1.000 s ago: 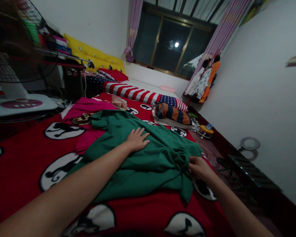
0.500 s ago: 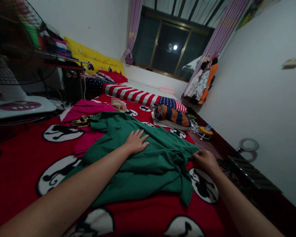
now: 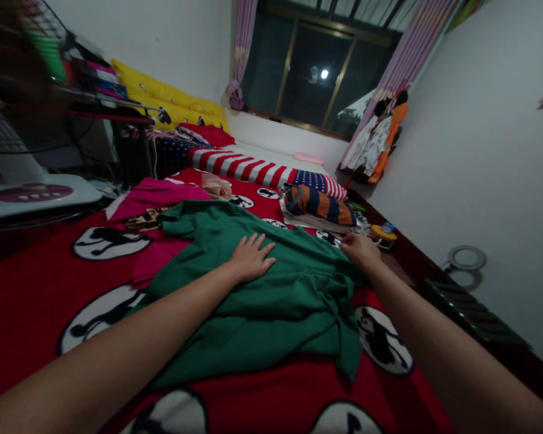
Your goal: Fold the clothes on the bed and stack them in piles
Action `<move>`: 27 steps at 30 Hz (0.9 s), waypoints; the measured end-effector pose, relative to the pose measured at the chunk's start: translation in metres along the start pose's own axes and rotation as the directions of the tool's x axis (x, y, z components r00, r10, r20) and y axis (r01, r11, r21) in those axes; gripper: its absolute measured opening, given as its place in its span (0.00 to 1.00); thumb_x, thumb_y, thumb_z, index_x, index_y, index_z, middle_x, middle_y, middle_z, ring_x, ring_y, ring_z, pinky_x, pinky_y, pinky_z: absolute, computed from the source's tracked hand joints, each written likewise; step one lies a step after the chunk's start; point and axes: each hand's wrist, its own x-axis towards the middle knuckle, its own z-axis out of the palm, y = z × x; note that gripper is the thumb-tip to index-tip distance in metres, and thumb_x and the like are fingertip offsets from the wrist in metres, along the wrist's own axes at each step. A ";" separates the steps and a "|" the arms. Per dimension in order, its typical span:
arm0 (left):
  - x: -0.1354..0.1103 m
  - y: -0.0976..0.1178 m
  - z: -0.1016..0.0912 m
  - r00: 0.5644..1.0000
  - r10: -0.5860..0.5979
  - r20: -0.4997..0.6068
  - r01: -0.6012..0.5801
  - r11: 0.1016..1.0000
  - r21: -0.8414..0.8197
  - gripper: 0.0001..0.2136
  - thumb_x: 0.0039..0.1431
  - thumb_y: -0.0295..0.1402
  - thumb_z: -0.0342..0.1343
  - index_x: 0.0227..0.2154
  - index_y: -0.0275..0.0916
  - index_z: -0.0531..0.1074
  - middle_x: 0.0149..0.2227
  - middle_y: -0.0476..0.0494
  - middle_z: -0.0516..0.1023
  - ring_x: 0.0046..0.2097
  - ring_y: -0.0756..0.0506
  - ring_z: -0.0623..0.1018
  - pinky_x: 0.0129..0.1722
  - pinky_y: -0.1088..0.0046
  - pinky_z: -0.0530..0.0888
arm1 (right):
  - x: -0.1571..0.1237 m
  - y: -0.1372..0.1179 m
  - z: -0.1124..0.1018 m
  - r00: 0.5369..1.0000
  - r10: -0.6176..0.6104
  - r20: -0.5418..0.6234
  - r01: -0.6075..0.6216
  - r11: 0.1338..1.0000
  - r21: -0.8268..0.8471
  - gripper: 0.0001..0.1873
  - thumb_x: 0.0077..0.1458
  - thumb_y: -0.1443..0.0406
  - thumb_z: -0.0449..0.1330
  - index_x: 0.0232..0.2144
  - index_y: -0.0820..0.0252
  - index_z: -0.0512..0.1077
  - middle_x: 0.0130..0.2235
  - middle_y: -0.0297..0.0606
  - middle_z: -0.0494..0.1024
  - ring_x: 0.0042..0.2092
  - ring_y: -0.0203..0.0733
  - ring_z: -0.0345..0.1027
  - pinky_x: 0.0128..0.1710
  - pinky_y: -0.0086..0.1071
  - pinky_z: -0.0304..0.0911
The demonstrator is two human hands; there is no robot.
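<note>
A green short-sleeved T-shirt (image 3: 253, 313) lies spread on a red patterned blanket, with wrinkles at its right end. My left hand (image 3: 252, 258) rests flat on the middle of the shirt, fingers spread. At the shirt's far right edge is my right hand (image 3: 361, 248), its fingers curled together. Whether cloth is pinched between those fingertips is hidden. Beneath the shirt's left end are bright pink clothing (image 3: 163, 196) and a leopard-print piece (image 3: 145, 219).
The red blanket (image 3: 22, 313) has white ovals with black figures. Folded clothes (image 3: 321, 205), with an orange and navy striped piece on top, lie beyond the shirt. A fan (image 3: 31, 193) stands at left. A yellow-topped stool (image 3: 384, 232) and a dark slatted object (image 3: 473, 313) are at right.
My right hand has moved up and slightly left, from the sleeve's end to the shirt's far edge. My left hand stays flat on the shirt. The view has shifted a little.
</note>
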 end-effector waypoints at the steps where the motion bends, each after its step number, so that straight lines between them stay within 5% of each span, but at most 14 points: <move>1: 0.000 0.000 -0.001 1.000 0.001 0.006 -0.001 1.000 0.001 0.27 0.66 0.49 0.37 0.64 0.45 0.55 0.68 0.38 0.47 0.68 0.35 0.49 0.64 0.51 0.48 | 0.005 -0.011 0.005 1.000 -0.018 0.017 0.018 1.000 0.020 0.14 0.52 0.62 0.56 0.40 0.55 0.77 0.45 0.43 0.78 0.49 0.51 0.71 0.42 0.35 0.64; 6: 0.016 -0.013 -0.025 0.992 0.074 0.104 -0.069 0.996 -0.050 0.28 0.60 0.50 0.49 0.61 0.46 0.61 0.65 0.37 0.57 0.64 0.32 0.59 0.60 0.51 0.59 | 0.022 -0.051 0.032 0.995 -0.062 0.073 0.053 0.991 0.126 0.22 0.51 0.60 0.62 0.49 0.60 0.71 0.50 0.48 0.75 0.52 0.52 0.69 0.45 0.35 0.64; 9: 0.040 -0.037 -0.051 0.994 -0.093 0.061 0.103 0.975 -0.196 0.29 0.55 0.41 0.57 0.60 0.47 0.60 0.55 0.37 0.72 0.55 0.34 0.72 0.54 0.54 0.68 | 0.031 -0.059 0.041 0.988 -0.086 0.125 0.059 0.977 0.204 0.24 0.45 0.61 0.67 0.46 0.62 0.71 0.49 0.51 0.75 0.51 0.52 0.69 0.44 0.34 0.64; 13: 0.070 -0.072 -0.069 0.897 -0.399 0.190 0.442 0.784 -0.436 0.33 0.59 0.31 0.54 0.64 0.31 0.47 0.34 0.33 0.81 0.34 0.39 0.81 0.35 0.60 0.78 | 0.040 -0.059 0.045 0.964 -0.104 0.246 0.015 0.941 0.339 0.09 0.46 0.65 0.66 0.32 0.62 0.72 0.32 0.45 0.80 0.34 0.46 0.75 0.31 0.31 0.66; 15: 0.080 -0.082 -0.067 0.840 -0.442 0.314 0.542 0.662 -0.518 0.26 0.58 0.27 0.55 0.59 0.26 0.56 0.28 0.35 0.80 0.29 0.41 0.81 0.29 0.66 0.78 | 0.044 -0.057 0.044 0.942 -0.113 0.315 -0.030 0.908 0.417 0.06 0.46 0.67 0.64 0.24 0.61 0.70 0.22 0.39 0.77 0.25 0.42 0.73 0.24 0.29 0.63; 18: 0.092 -0.090 -0.060 0.824 -0.449 0.346 0.566 0.616 -0.548 0.10 0.59 0.24 0.54 0.43 0.25 0.70 0.26 0.34 0.79 0.28 0.43 0.80 0.27 0.71 0.78 | 0.052 -0.056 0.039 0.931 -0.114 0.348 -0.099 0.837 0.539 0.11 0.49 0.68 0.62 0.19 0.61 0.65 0.17 0.36 0.73 0.18 0.38 0.68 0.17 0.26 0.60; 21: 0.105 -0.099 -0.062 0.849 -0.466 0.247 0.515 0.630 -0.582 0.06 0.62 0.27 0.53 0.37 0.28 0.72 0.32 0.36 0.79 0.31 0.46 0.80 0.31 0.71 0.78 | 0.063 -0.058 0.033 0.958 -0.086 0.274 -0.123 0.739 0.662 0.09 0.54 0.69 0.58 0.23 0.60 0.63 0.20 0.35 0.74 0.19 0.35 0.70 0.17 0.23 0.60; 24: 0.119 -0.110 -0.069 0.882 -0.468 0.049 0.404 0.698 -0.591 0.12 0.65 0.34 0.51 0.46 0.33 0.70 0.42 0.40 0.76 0.39 0.47 0.78 0.40 0.66 0.77 | 0.075 -0.063 0.034 0.982 -0.051 0.181 -0.103 0.658 0.746 0.03 0.56 0.68 0.55 0.33 0.60 0.63 0.24 0.35 0.77 0.23 0.36 0.74 0.19 0.22 0.63; 27: 0.129 -0.113 -0.070 0.894 -0.432 -0.120 0.303 0.779 -0.548 0.17 0.65 0.33 0.49 0.55 0.31 0.63 0.50 0.36 0.73 0.50 0.43 0.74 0.53 0.61 0.70 | 0.080 -0.069 0.044 0.994 -0.058 0.097 -0.039 0.627 0.778 0.10 0.57 0.68 0.54 0.43 0.61 0.61 0.30 0.39 0.79 0.30 0.39 0.77 0.24 0.25 0.68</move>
